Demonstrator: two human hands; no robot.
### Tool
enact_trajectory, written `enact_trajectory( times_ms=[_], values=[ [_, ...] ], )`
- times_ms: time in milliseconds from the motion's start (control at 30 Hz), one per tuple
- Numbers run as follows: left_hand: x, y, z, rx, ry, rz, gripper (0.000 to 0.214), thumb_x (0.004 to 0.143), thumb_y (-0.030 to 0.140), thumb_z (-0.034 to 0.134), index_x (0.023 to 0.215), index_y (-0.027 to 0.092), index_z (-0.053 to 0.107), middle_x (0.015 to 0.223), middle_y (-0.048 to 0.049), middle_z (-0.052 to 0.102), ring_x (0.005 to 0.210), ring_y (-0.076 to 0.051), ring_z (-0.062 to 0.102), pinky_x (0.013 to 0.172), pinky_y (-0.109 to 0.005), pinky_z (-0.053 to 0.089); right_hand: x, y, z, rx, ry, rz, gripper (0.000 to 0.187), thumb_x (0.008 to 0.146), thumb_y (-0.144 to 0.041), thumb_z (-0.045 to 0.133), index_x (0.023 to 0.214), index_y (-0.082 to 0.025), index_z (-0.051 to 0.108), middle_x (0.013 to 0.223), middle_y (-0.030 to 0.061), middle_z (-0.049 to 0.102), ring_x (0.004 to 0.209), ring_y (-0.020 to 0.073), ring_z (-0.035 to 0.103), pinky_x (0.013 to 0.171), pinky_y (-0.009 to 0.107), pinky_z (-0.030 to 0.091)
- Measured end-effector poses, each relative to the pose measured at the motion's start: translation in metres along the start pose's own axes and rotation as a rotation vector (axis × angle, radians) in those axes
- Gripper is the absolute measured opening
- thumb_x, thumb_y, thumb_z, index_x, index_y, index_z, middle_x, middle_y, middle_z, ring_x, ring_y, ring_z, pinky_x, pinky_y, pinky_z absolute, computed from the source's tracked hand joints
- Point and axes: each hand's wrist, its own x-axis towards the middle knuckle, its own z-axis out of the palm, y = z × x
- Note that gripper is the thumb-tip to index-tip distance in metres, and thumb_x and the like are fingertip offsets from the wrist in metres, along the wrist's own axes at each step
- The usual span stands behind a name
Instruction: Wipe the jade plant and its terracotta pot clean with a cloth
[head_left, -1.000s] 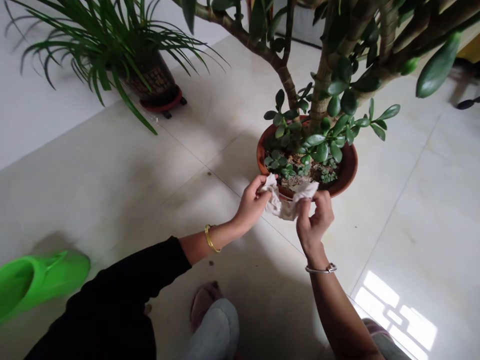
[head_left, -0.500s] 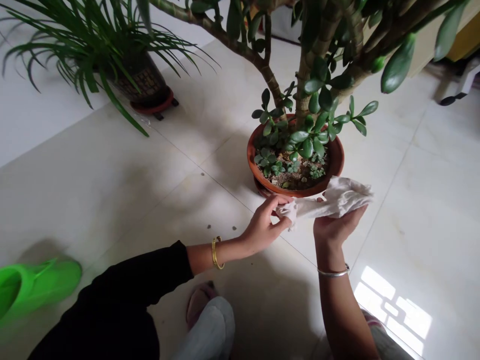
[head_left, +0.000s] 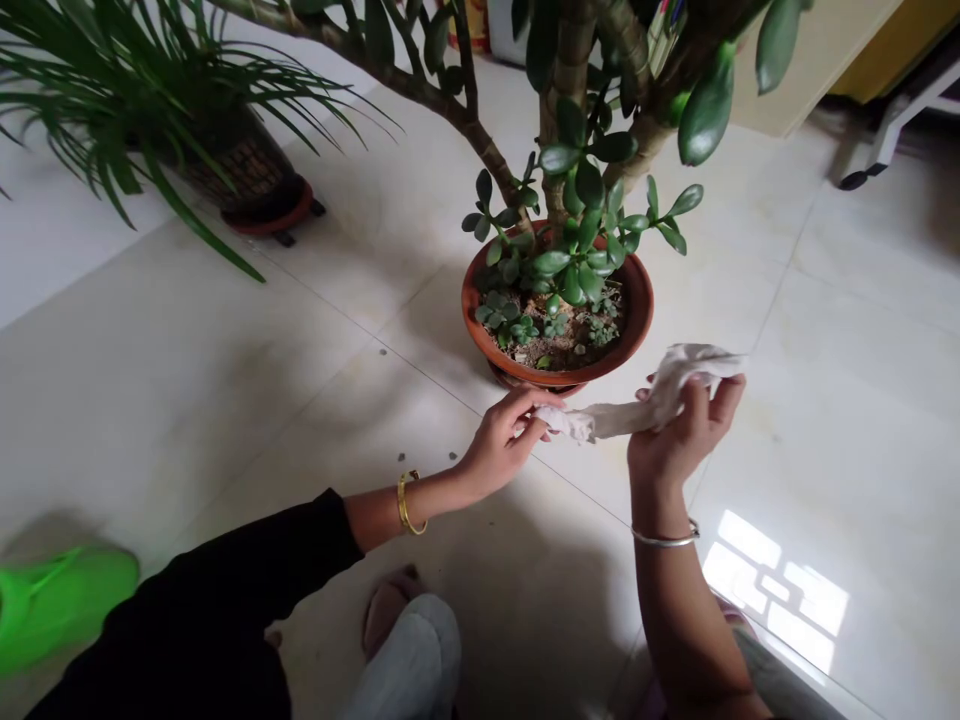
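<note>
A crumpled white cloth (head_left: 626,418), perhaps wet tissue, stretches between my two hands. My left hand (head_left: 499,440) pinches its twisted left end between thumb and fingers. The bunched right end sits in my right hand (head_left: 679,430), whose fingers curl round it from below and behind. Just beyond the cloth stands a round terracotta-coloured pot (head_left: 637,320). In it grows a jade plant (head_left: 577,200) with thick stems and glossy leaves, with small succulents (head_left: 517,325) on the soil at its foot.
A spiky long-leaved plant in a dark pot (head_left: 244,175) stands by the wall at upper left. A bright green plastic container (head_left: 67,600) lies at lower left. Small dark crumbs (head_left: 452,456) dot the tiled floor. A white furniture leg (head_left: 889,140) shows at upper right.
My right hand's fingers have come up and closed further over the bunched cloth. The pots and plants have shifted left in view as my head turned. My left hand keeps its pinch.
</note>
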Motion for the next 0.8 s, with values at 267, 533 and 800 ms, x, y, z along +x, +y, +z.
enact_trajectory(
  times_ms=[267, 533, 800],
  values=[
    [-0.003, 0.015, 0.004, 0.038, -0.019, 0.233, 0.046, 0.099, 0.021, 0.06, 0.143, 0.026, 0.048, 0.133, -0.0115, 0.066, 0.114, -0.017, 0.069, 0.099, -0.031, 0.058, -0.086, 0.013, 0.016, -0.1, -0.433, 0.052, 0.033, 0.1, -0.042, 0.05, 0.129, -0.027, 0.055, 0.117, 0.0053, 0.064, 0.102, 0.019, 0.064, 0.091, 0.038, 0.056],
    [0.009, 0.026, -0.039, 0.229, 0.069, 0.059, 0.034, 0.096, 0.026, 0.06, 0.129, 0.022, 0.059, 0.115, -0.0075, 0.073, 0.073, -0.01, 0.069, 0.065, -0.022, 0.056, -0.073, 0.013, 0.02, -0.337, -0.445, -0.035, 0.018, 0.099, -0.043, 0.054, 0.104, -0.026, 0.054, 0.082, -0.0018, 0.055, 0.067, 0.0147, 0.052, 0.061, 0.027, 0.044],
    [0.031, 0.028, -0.032, 0.188, -0.015, -0.009, 0.03, 0.092, 0.019, 0.058, 0.12, 0.021, 0.067, 0.149, -0.0126, 0.057, 0.076, -0.009, 0.071, 0.057, -0.022, 0.056, 0.003, 0.012, 0.011, -0.796, -0.46, -0.344, 0.024, 0.094, -0.033, 0.059, 0.115, -0.022, 0.062, 0.102, 0.0079, 0.068, 0.083, 0.0217, 0.064, 0.076, 0.035, 0.048]
  ],
)
